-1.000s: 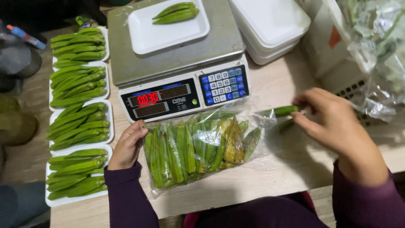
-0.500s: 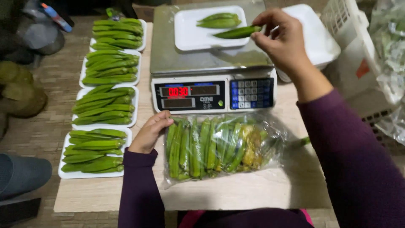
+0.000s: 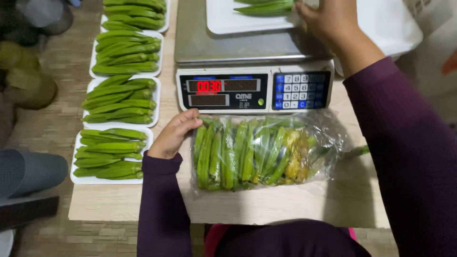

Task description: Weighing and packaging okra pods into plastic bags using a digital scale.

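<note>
1. Green okra everywhere in your head view: your right hand [image 3: 333, 21] is up over the white tray [image 3: 223, 21] on the scale [image 3: 247, 47], fingers narrowed at the okra pods [image 3: 264, 7] there; whether it grips one, you cannot tell.
2. Your left hand [image 3: 173, 134] rests curled on the clear bag of okra [image 3: 257, 152], pinning its end to the wooden table [image 3: 285, 209].
3. Filled trays [image 3: 112, 154] line your left side; by the look of it, plenty remains bagged.
4. Red digits glow on the scale's front, beside a blue keypad.
</note>
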